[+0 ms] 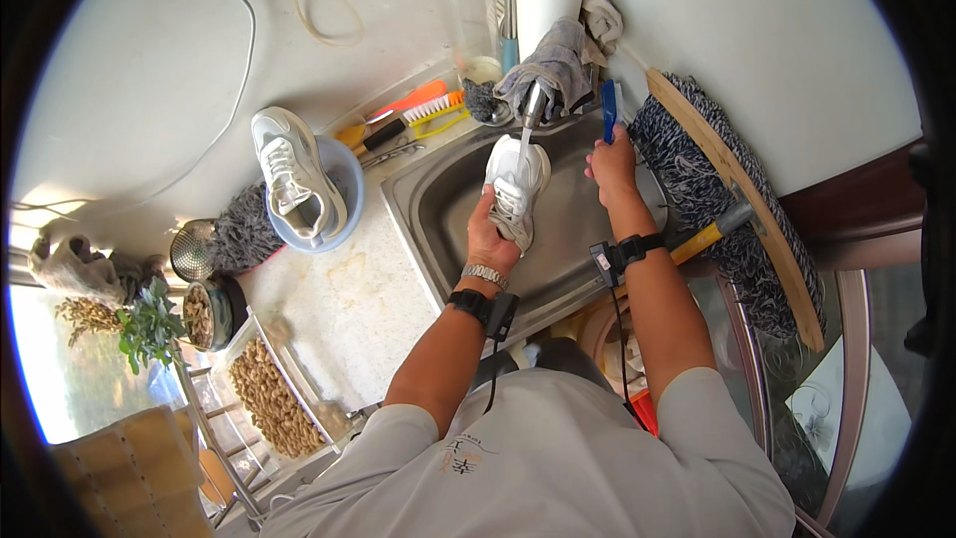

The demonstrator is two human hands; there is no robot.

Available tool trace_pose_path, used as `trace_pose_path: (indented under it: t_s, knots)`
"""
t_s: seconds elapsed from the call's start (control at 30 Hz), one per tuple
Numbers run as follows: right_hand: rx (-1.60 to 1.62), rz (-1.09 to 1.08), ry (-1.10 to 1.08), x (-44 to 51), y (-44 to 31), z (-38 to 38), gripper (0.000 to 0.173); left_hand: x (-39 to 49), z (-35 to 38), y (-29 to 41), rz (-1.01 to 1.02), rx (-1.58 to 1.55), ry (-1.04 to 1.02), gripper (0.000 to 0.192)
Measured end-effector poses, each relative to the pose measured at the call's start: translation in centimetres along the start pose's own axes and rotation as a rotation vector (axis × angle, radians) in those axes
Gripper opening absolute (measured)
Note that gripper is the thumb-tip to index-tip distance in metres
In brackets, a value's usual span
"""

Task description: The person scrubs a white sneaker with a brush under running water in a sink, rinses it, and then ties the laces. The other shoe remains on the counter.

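Observation:
My left hand [494, 237] grips a white lace-up sneaker [514, 190] by its heel end, above a stainless steel sink [441, 202]. Water runs from the metal faucet [533, 106] onto the toe of this shoe. Over at the sink's right side, my right hand [614, 164] holds a blue-handled brush [610, 106] with pale bristles, apart from the shoe. The matching sneaker [293, 175] rests across a light-blue plastic basin [351, 164] on the counter to the left.
Several brushes, including an orange-handled one [418, 96], and a scouring pad [482, 99] line the sink's back ledge. A cloth [549, 56] wraps the faucet. A large mop head [694, 157] leans at the right. Peanuts [272, 396] fill a tray beside the counter [336, 314].

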State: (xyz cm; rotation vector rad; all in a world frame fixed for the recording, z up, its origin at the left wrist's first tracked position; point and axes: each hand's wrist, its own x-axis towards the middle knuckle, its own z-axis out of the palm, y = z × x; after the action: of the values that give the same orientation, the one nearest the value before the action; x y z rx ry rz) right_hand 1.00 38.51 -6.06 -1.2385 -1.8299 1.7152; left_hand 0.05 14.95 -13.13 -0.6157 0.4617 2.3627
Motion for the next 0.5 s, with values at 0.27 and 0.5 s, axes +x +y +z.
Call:
trace_pose_path:
  t_s: [0.27, 0.5]
  knots:
    - [-0.271, -0.193, -0.026, 1.1, -0.2, 0.6, 0.058, -1.0, 0.4, 1.0, 0.034, -0.035, 0.026, 0.046]
    - [-0.411, -0.695, 0.025, -7.6, 5.1, -4.3, 0.056, -3.0, -1.7, 3.6, 0.046, 0.008, 0.094, 0.045]
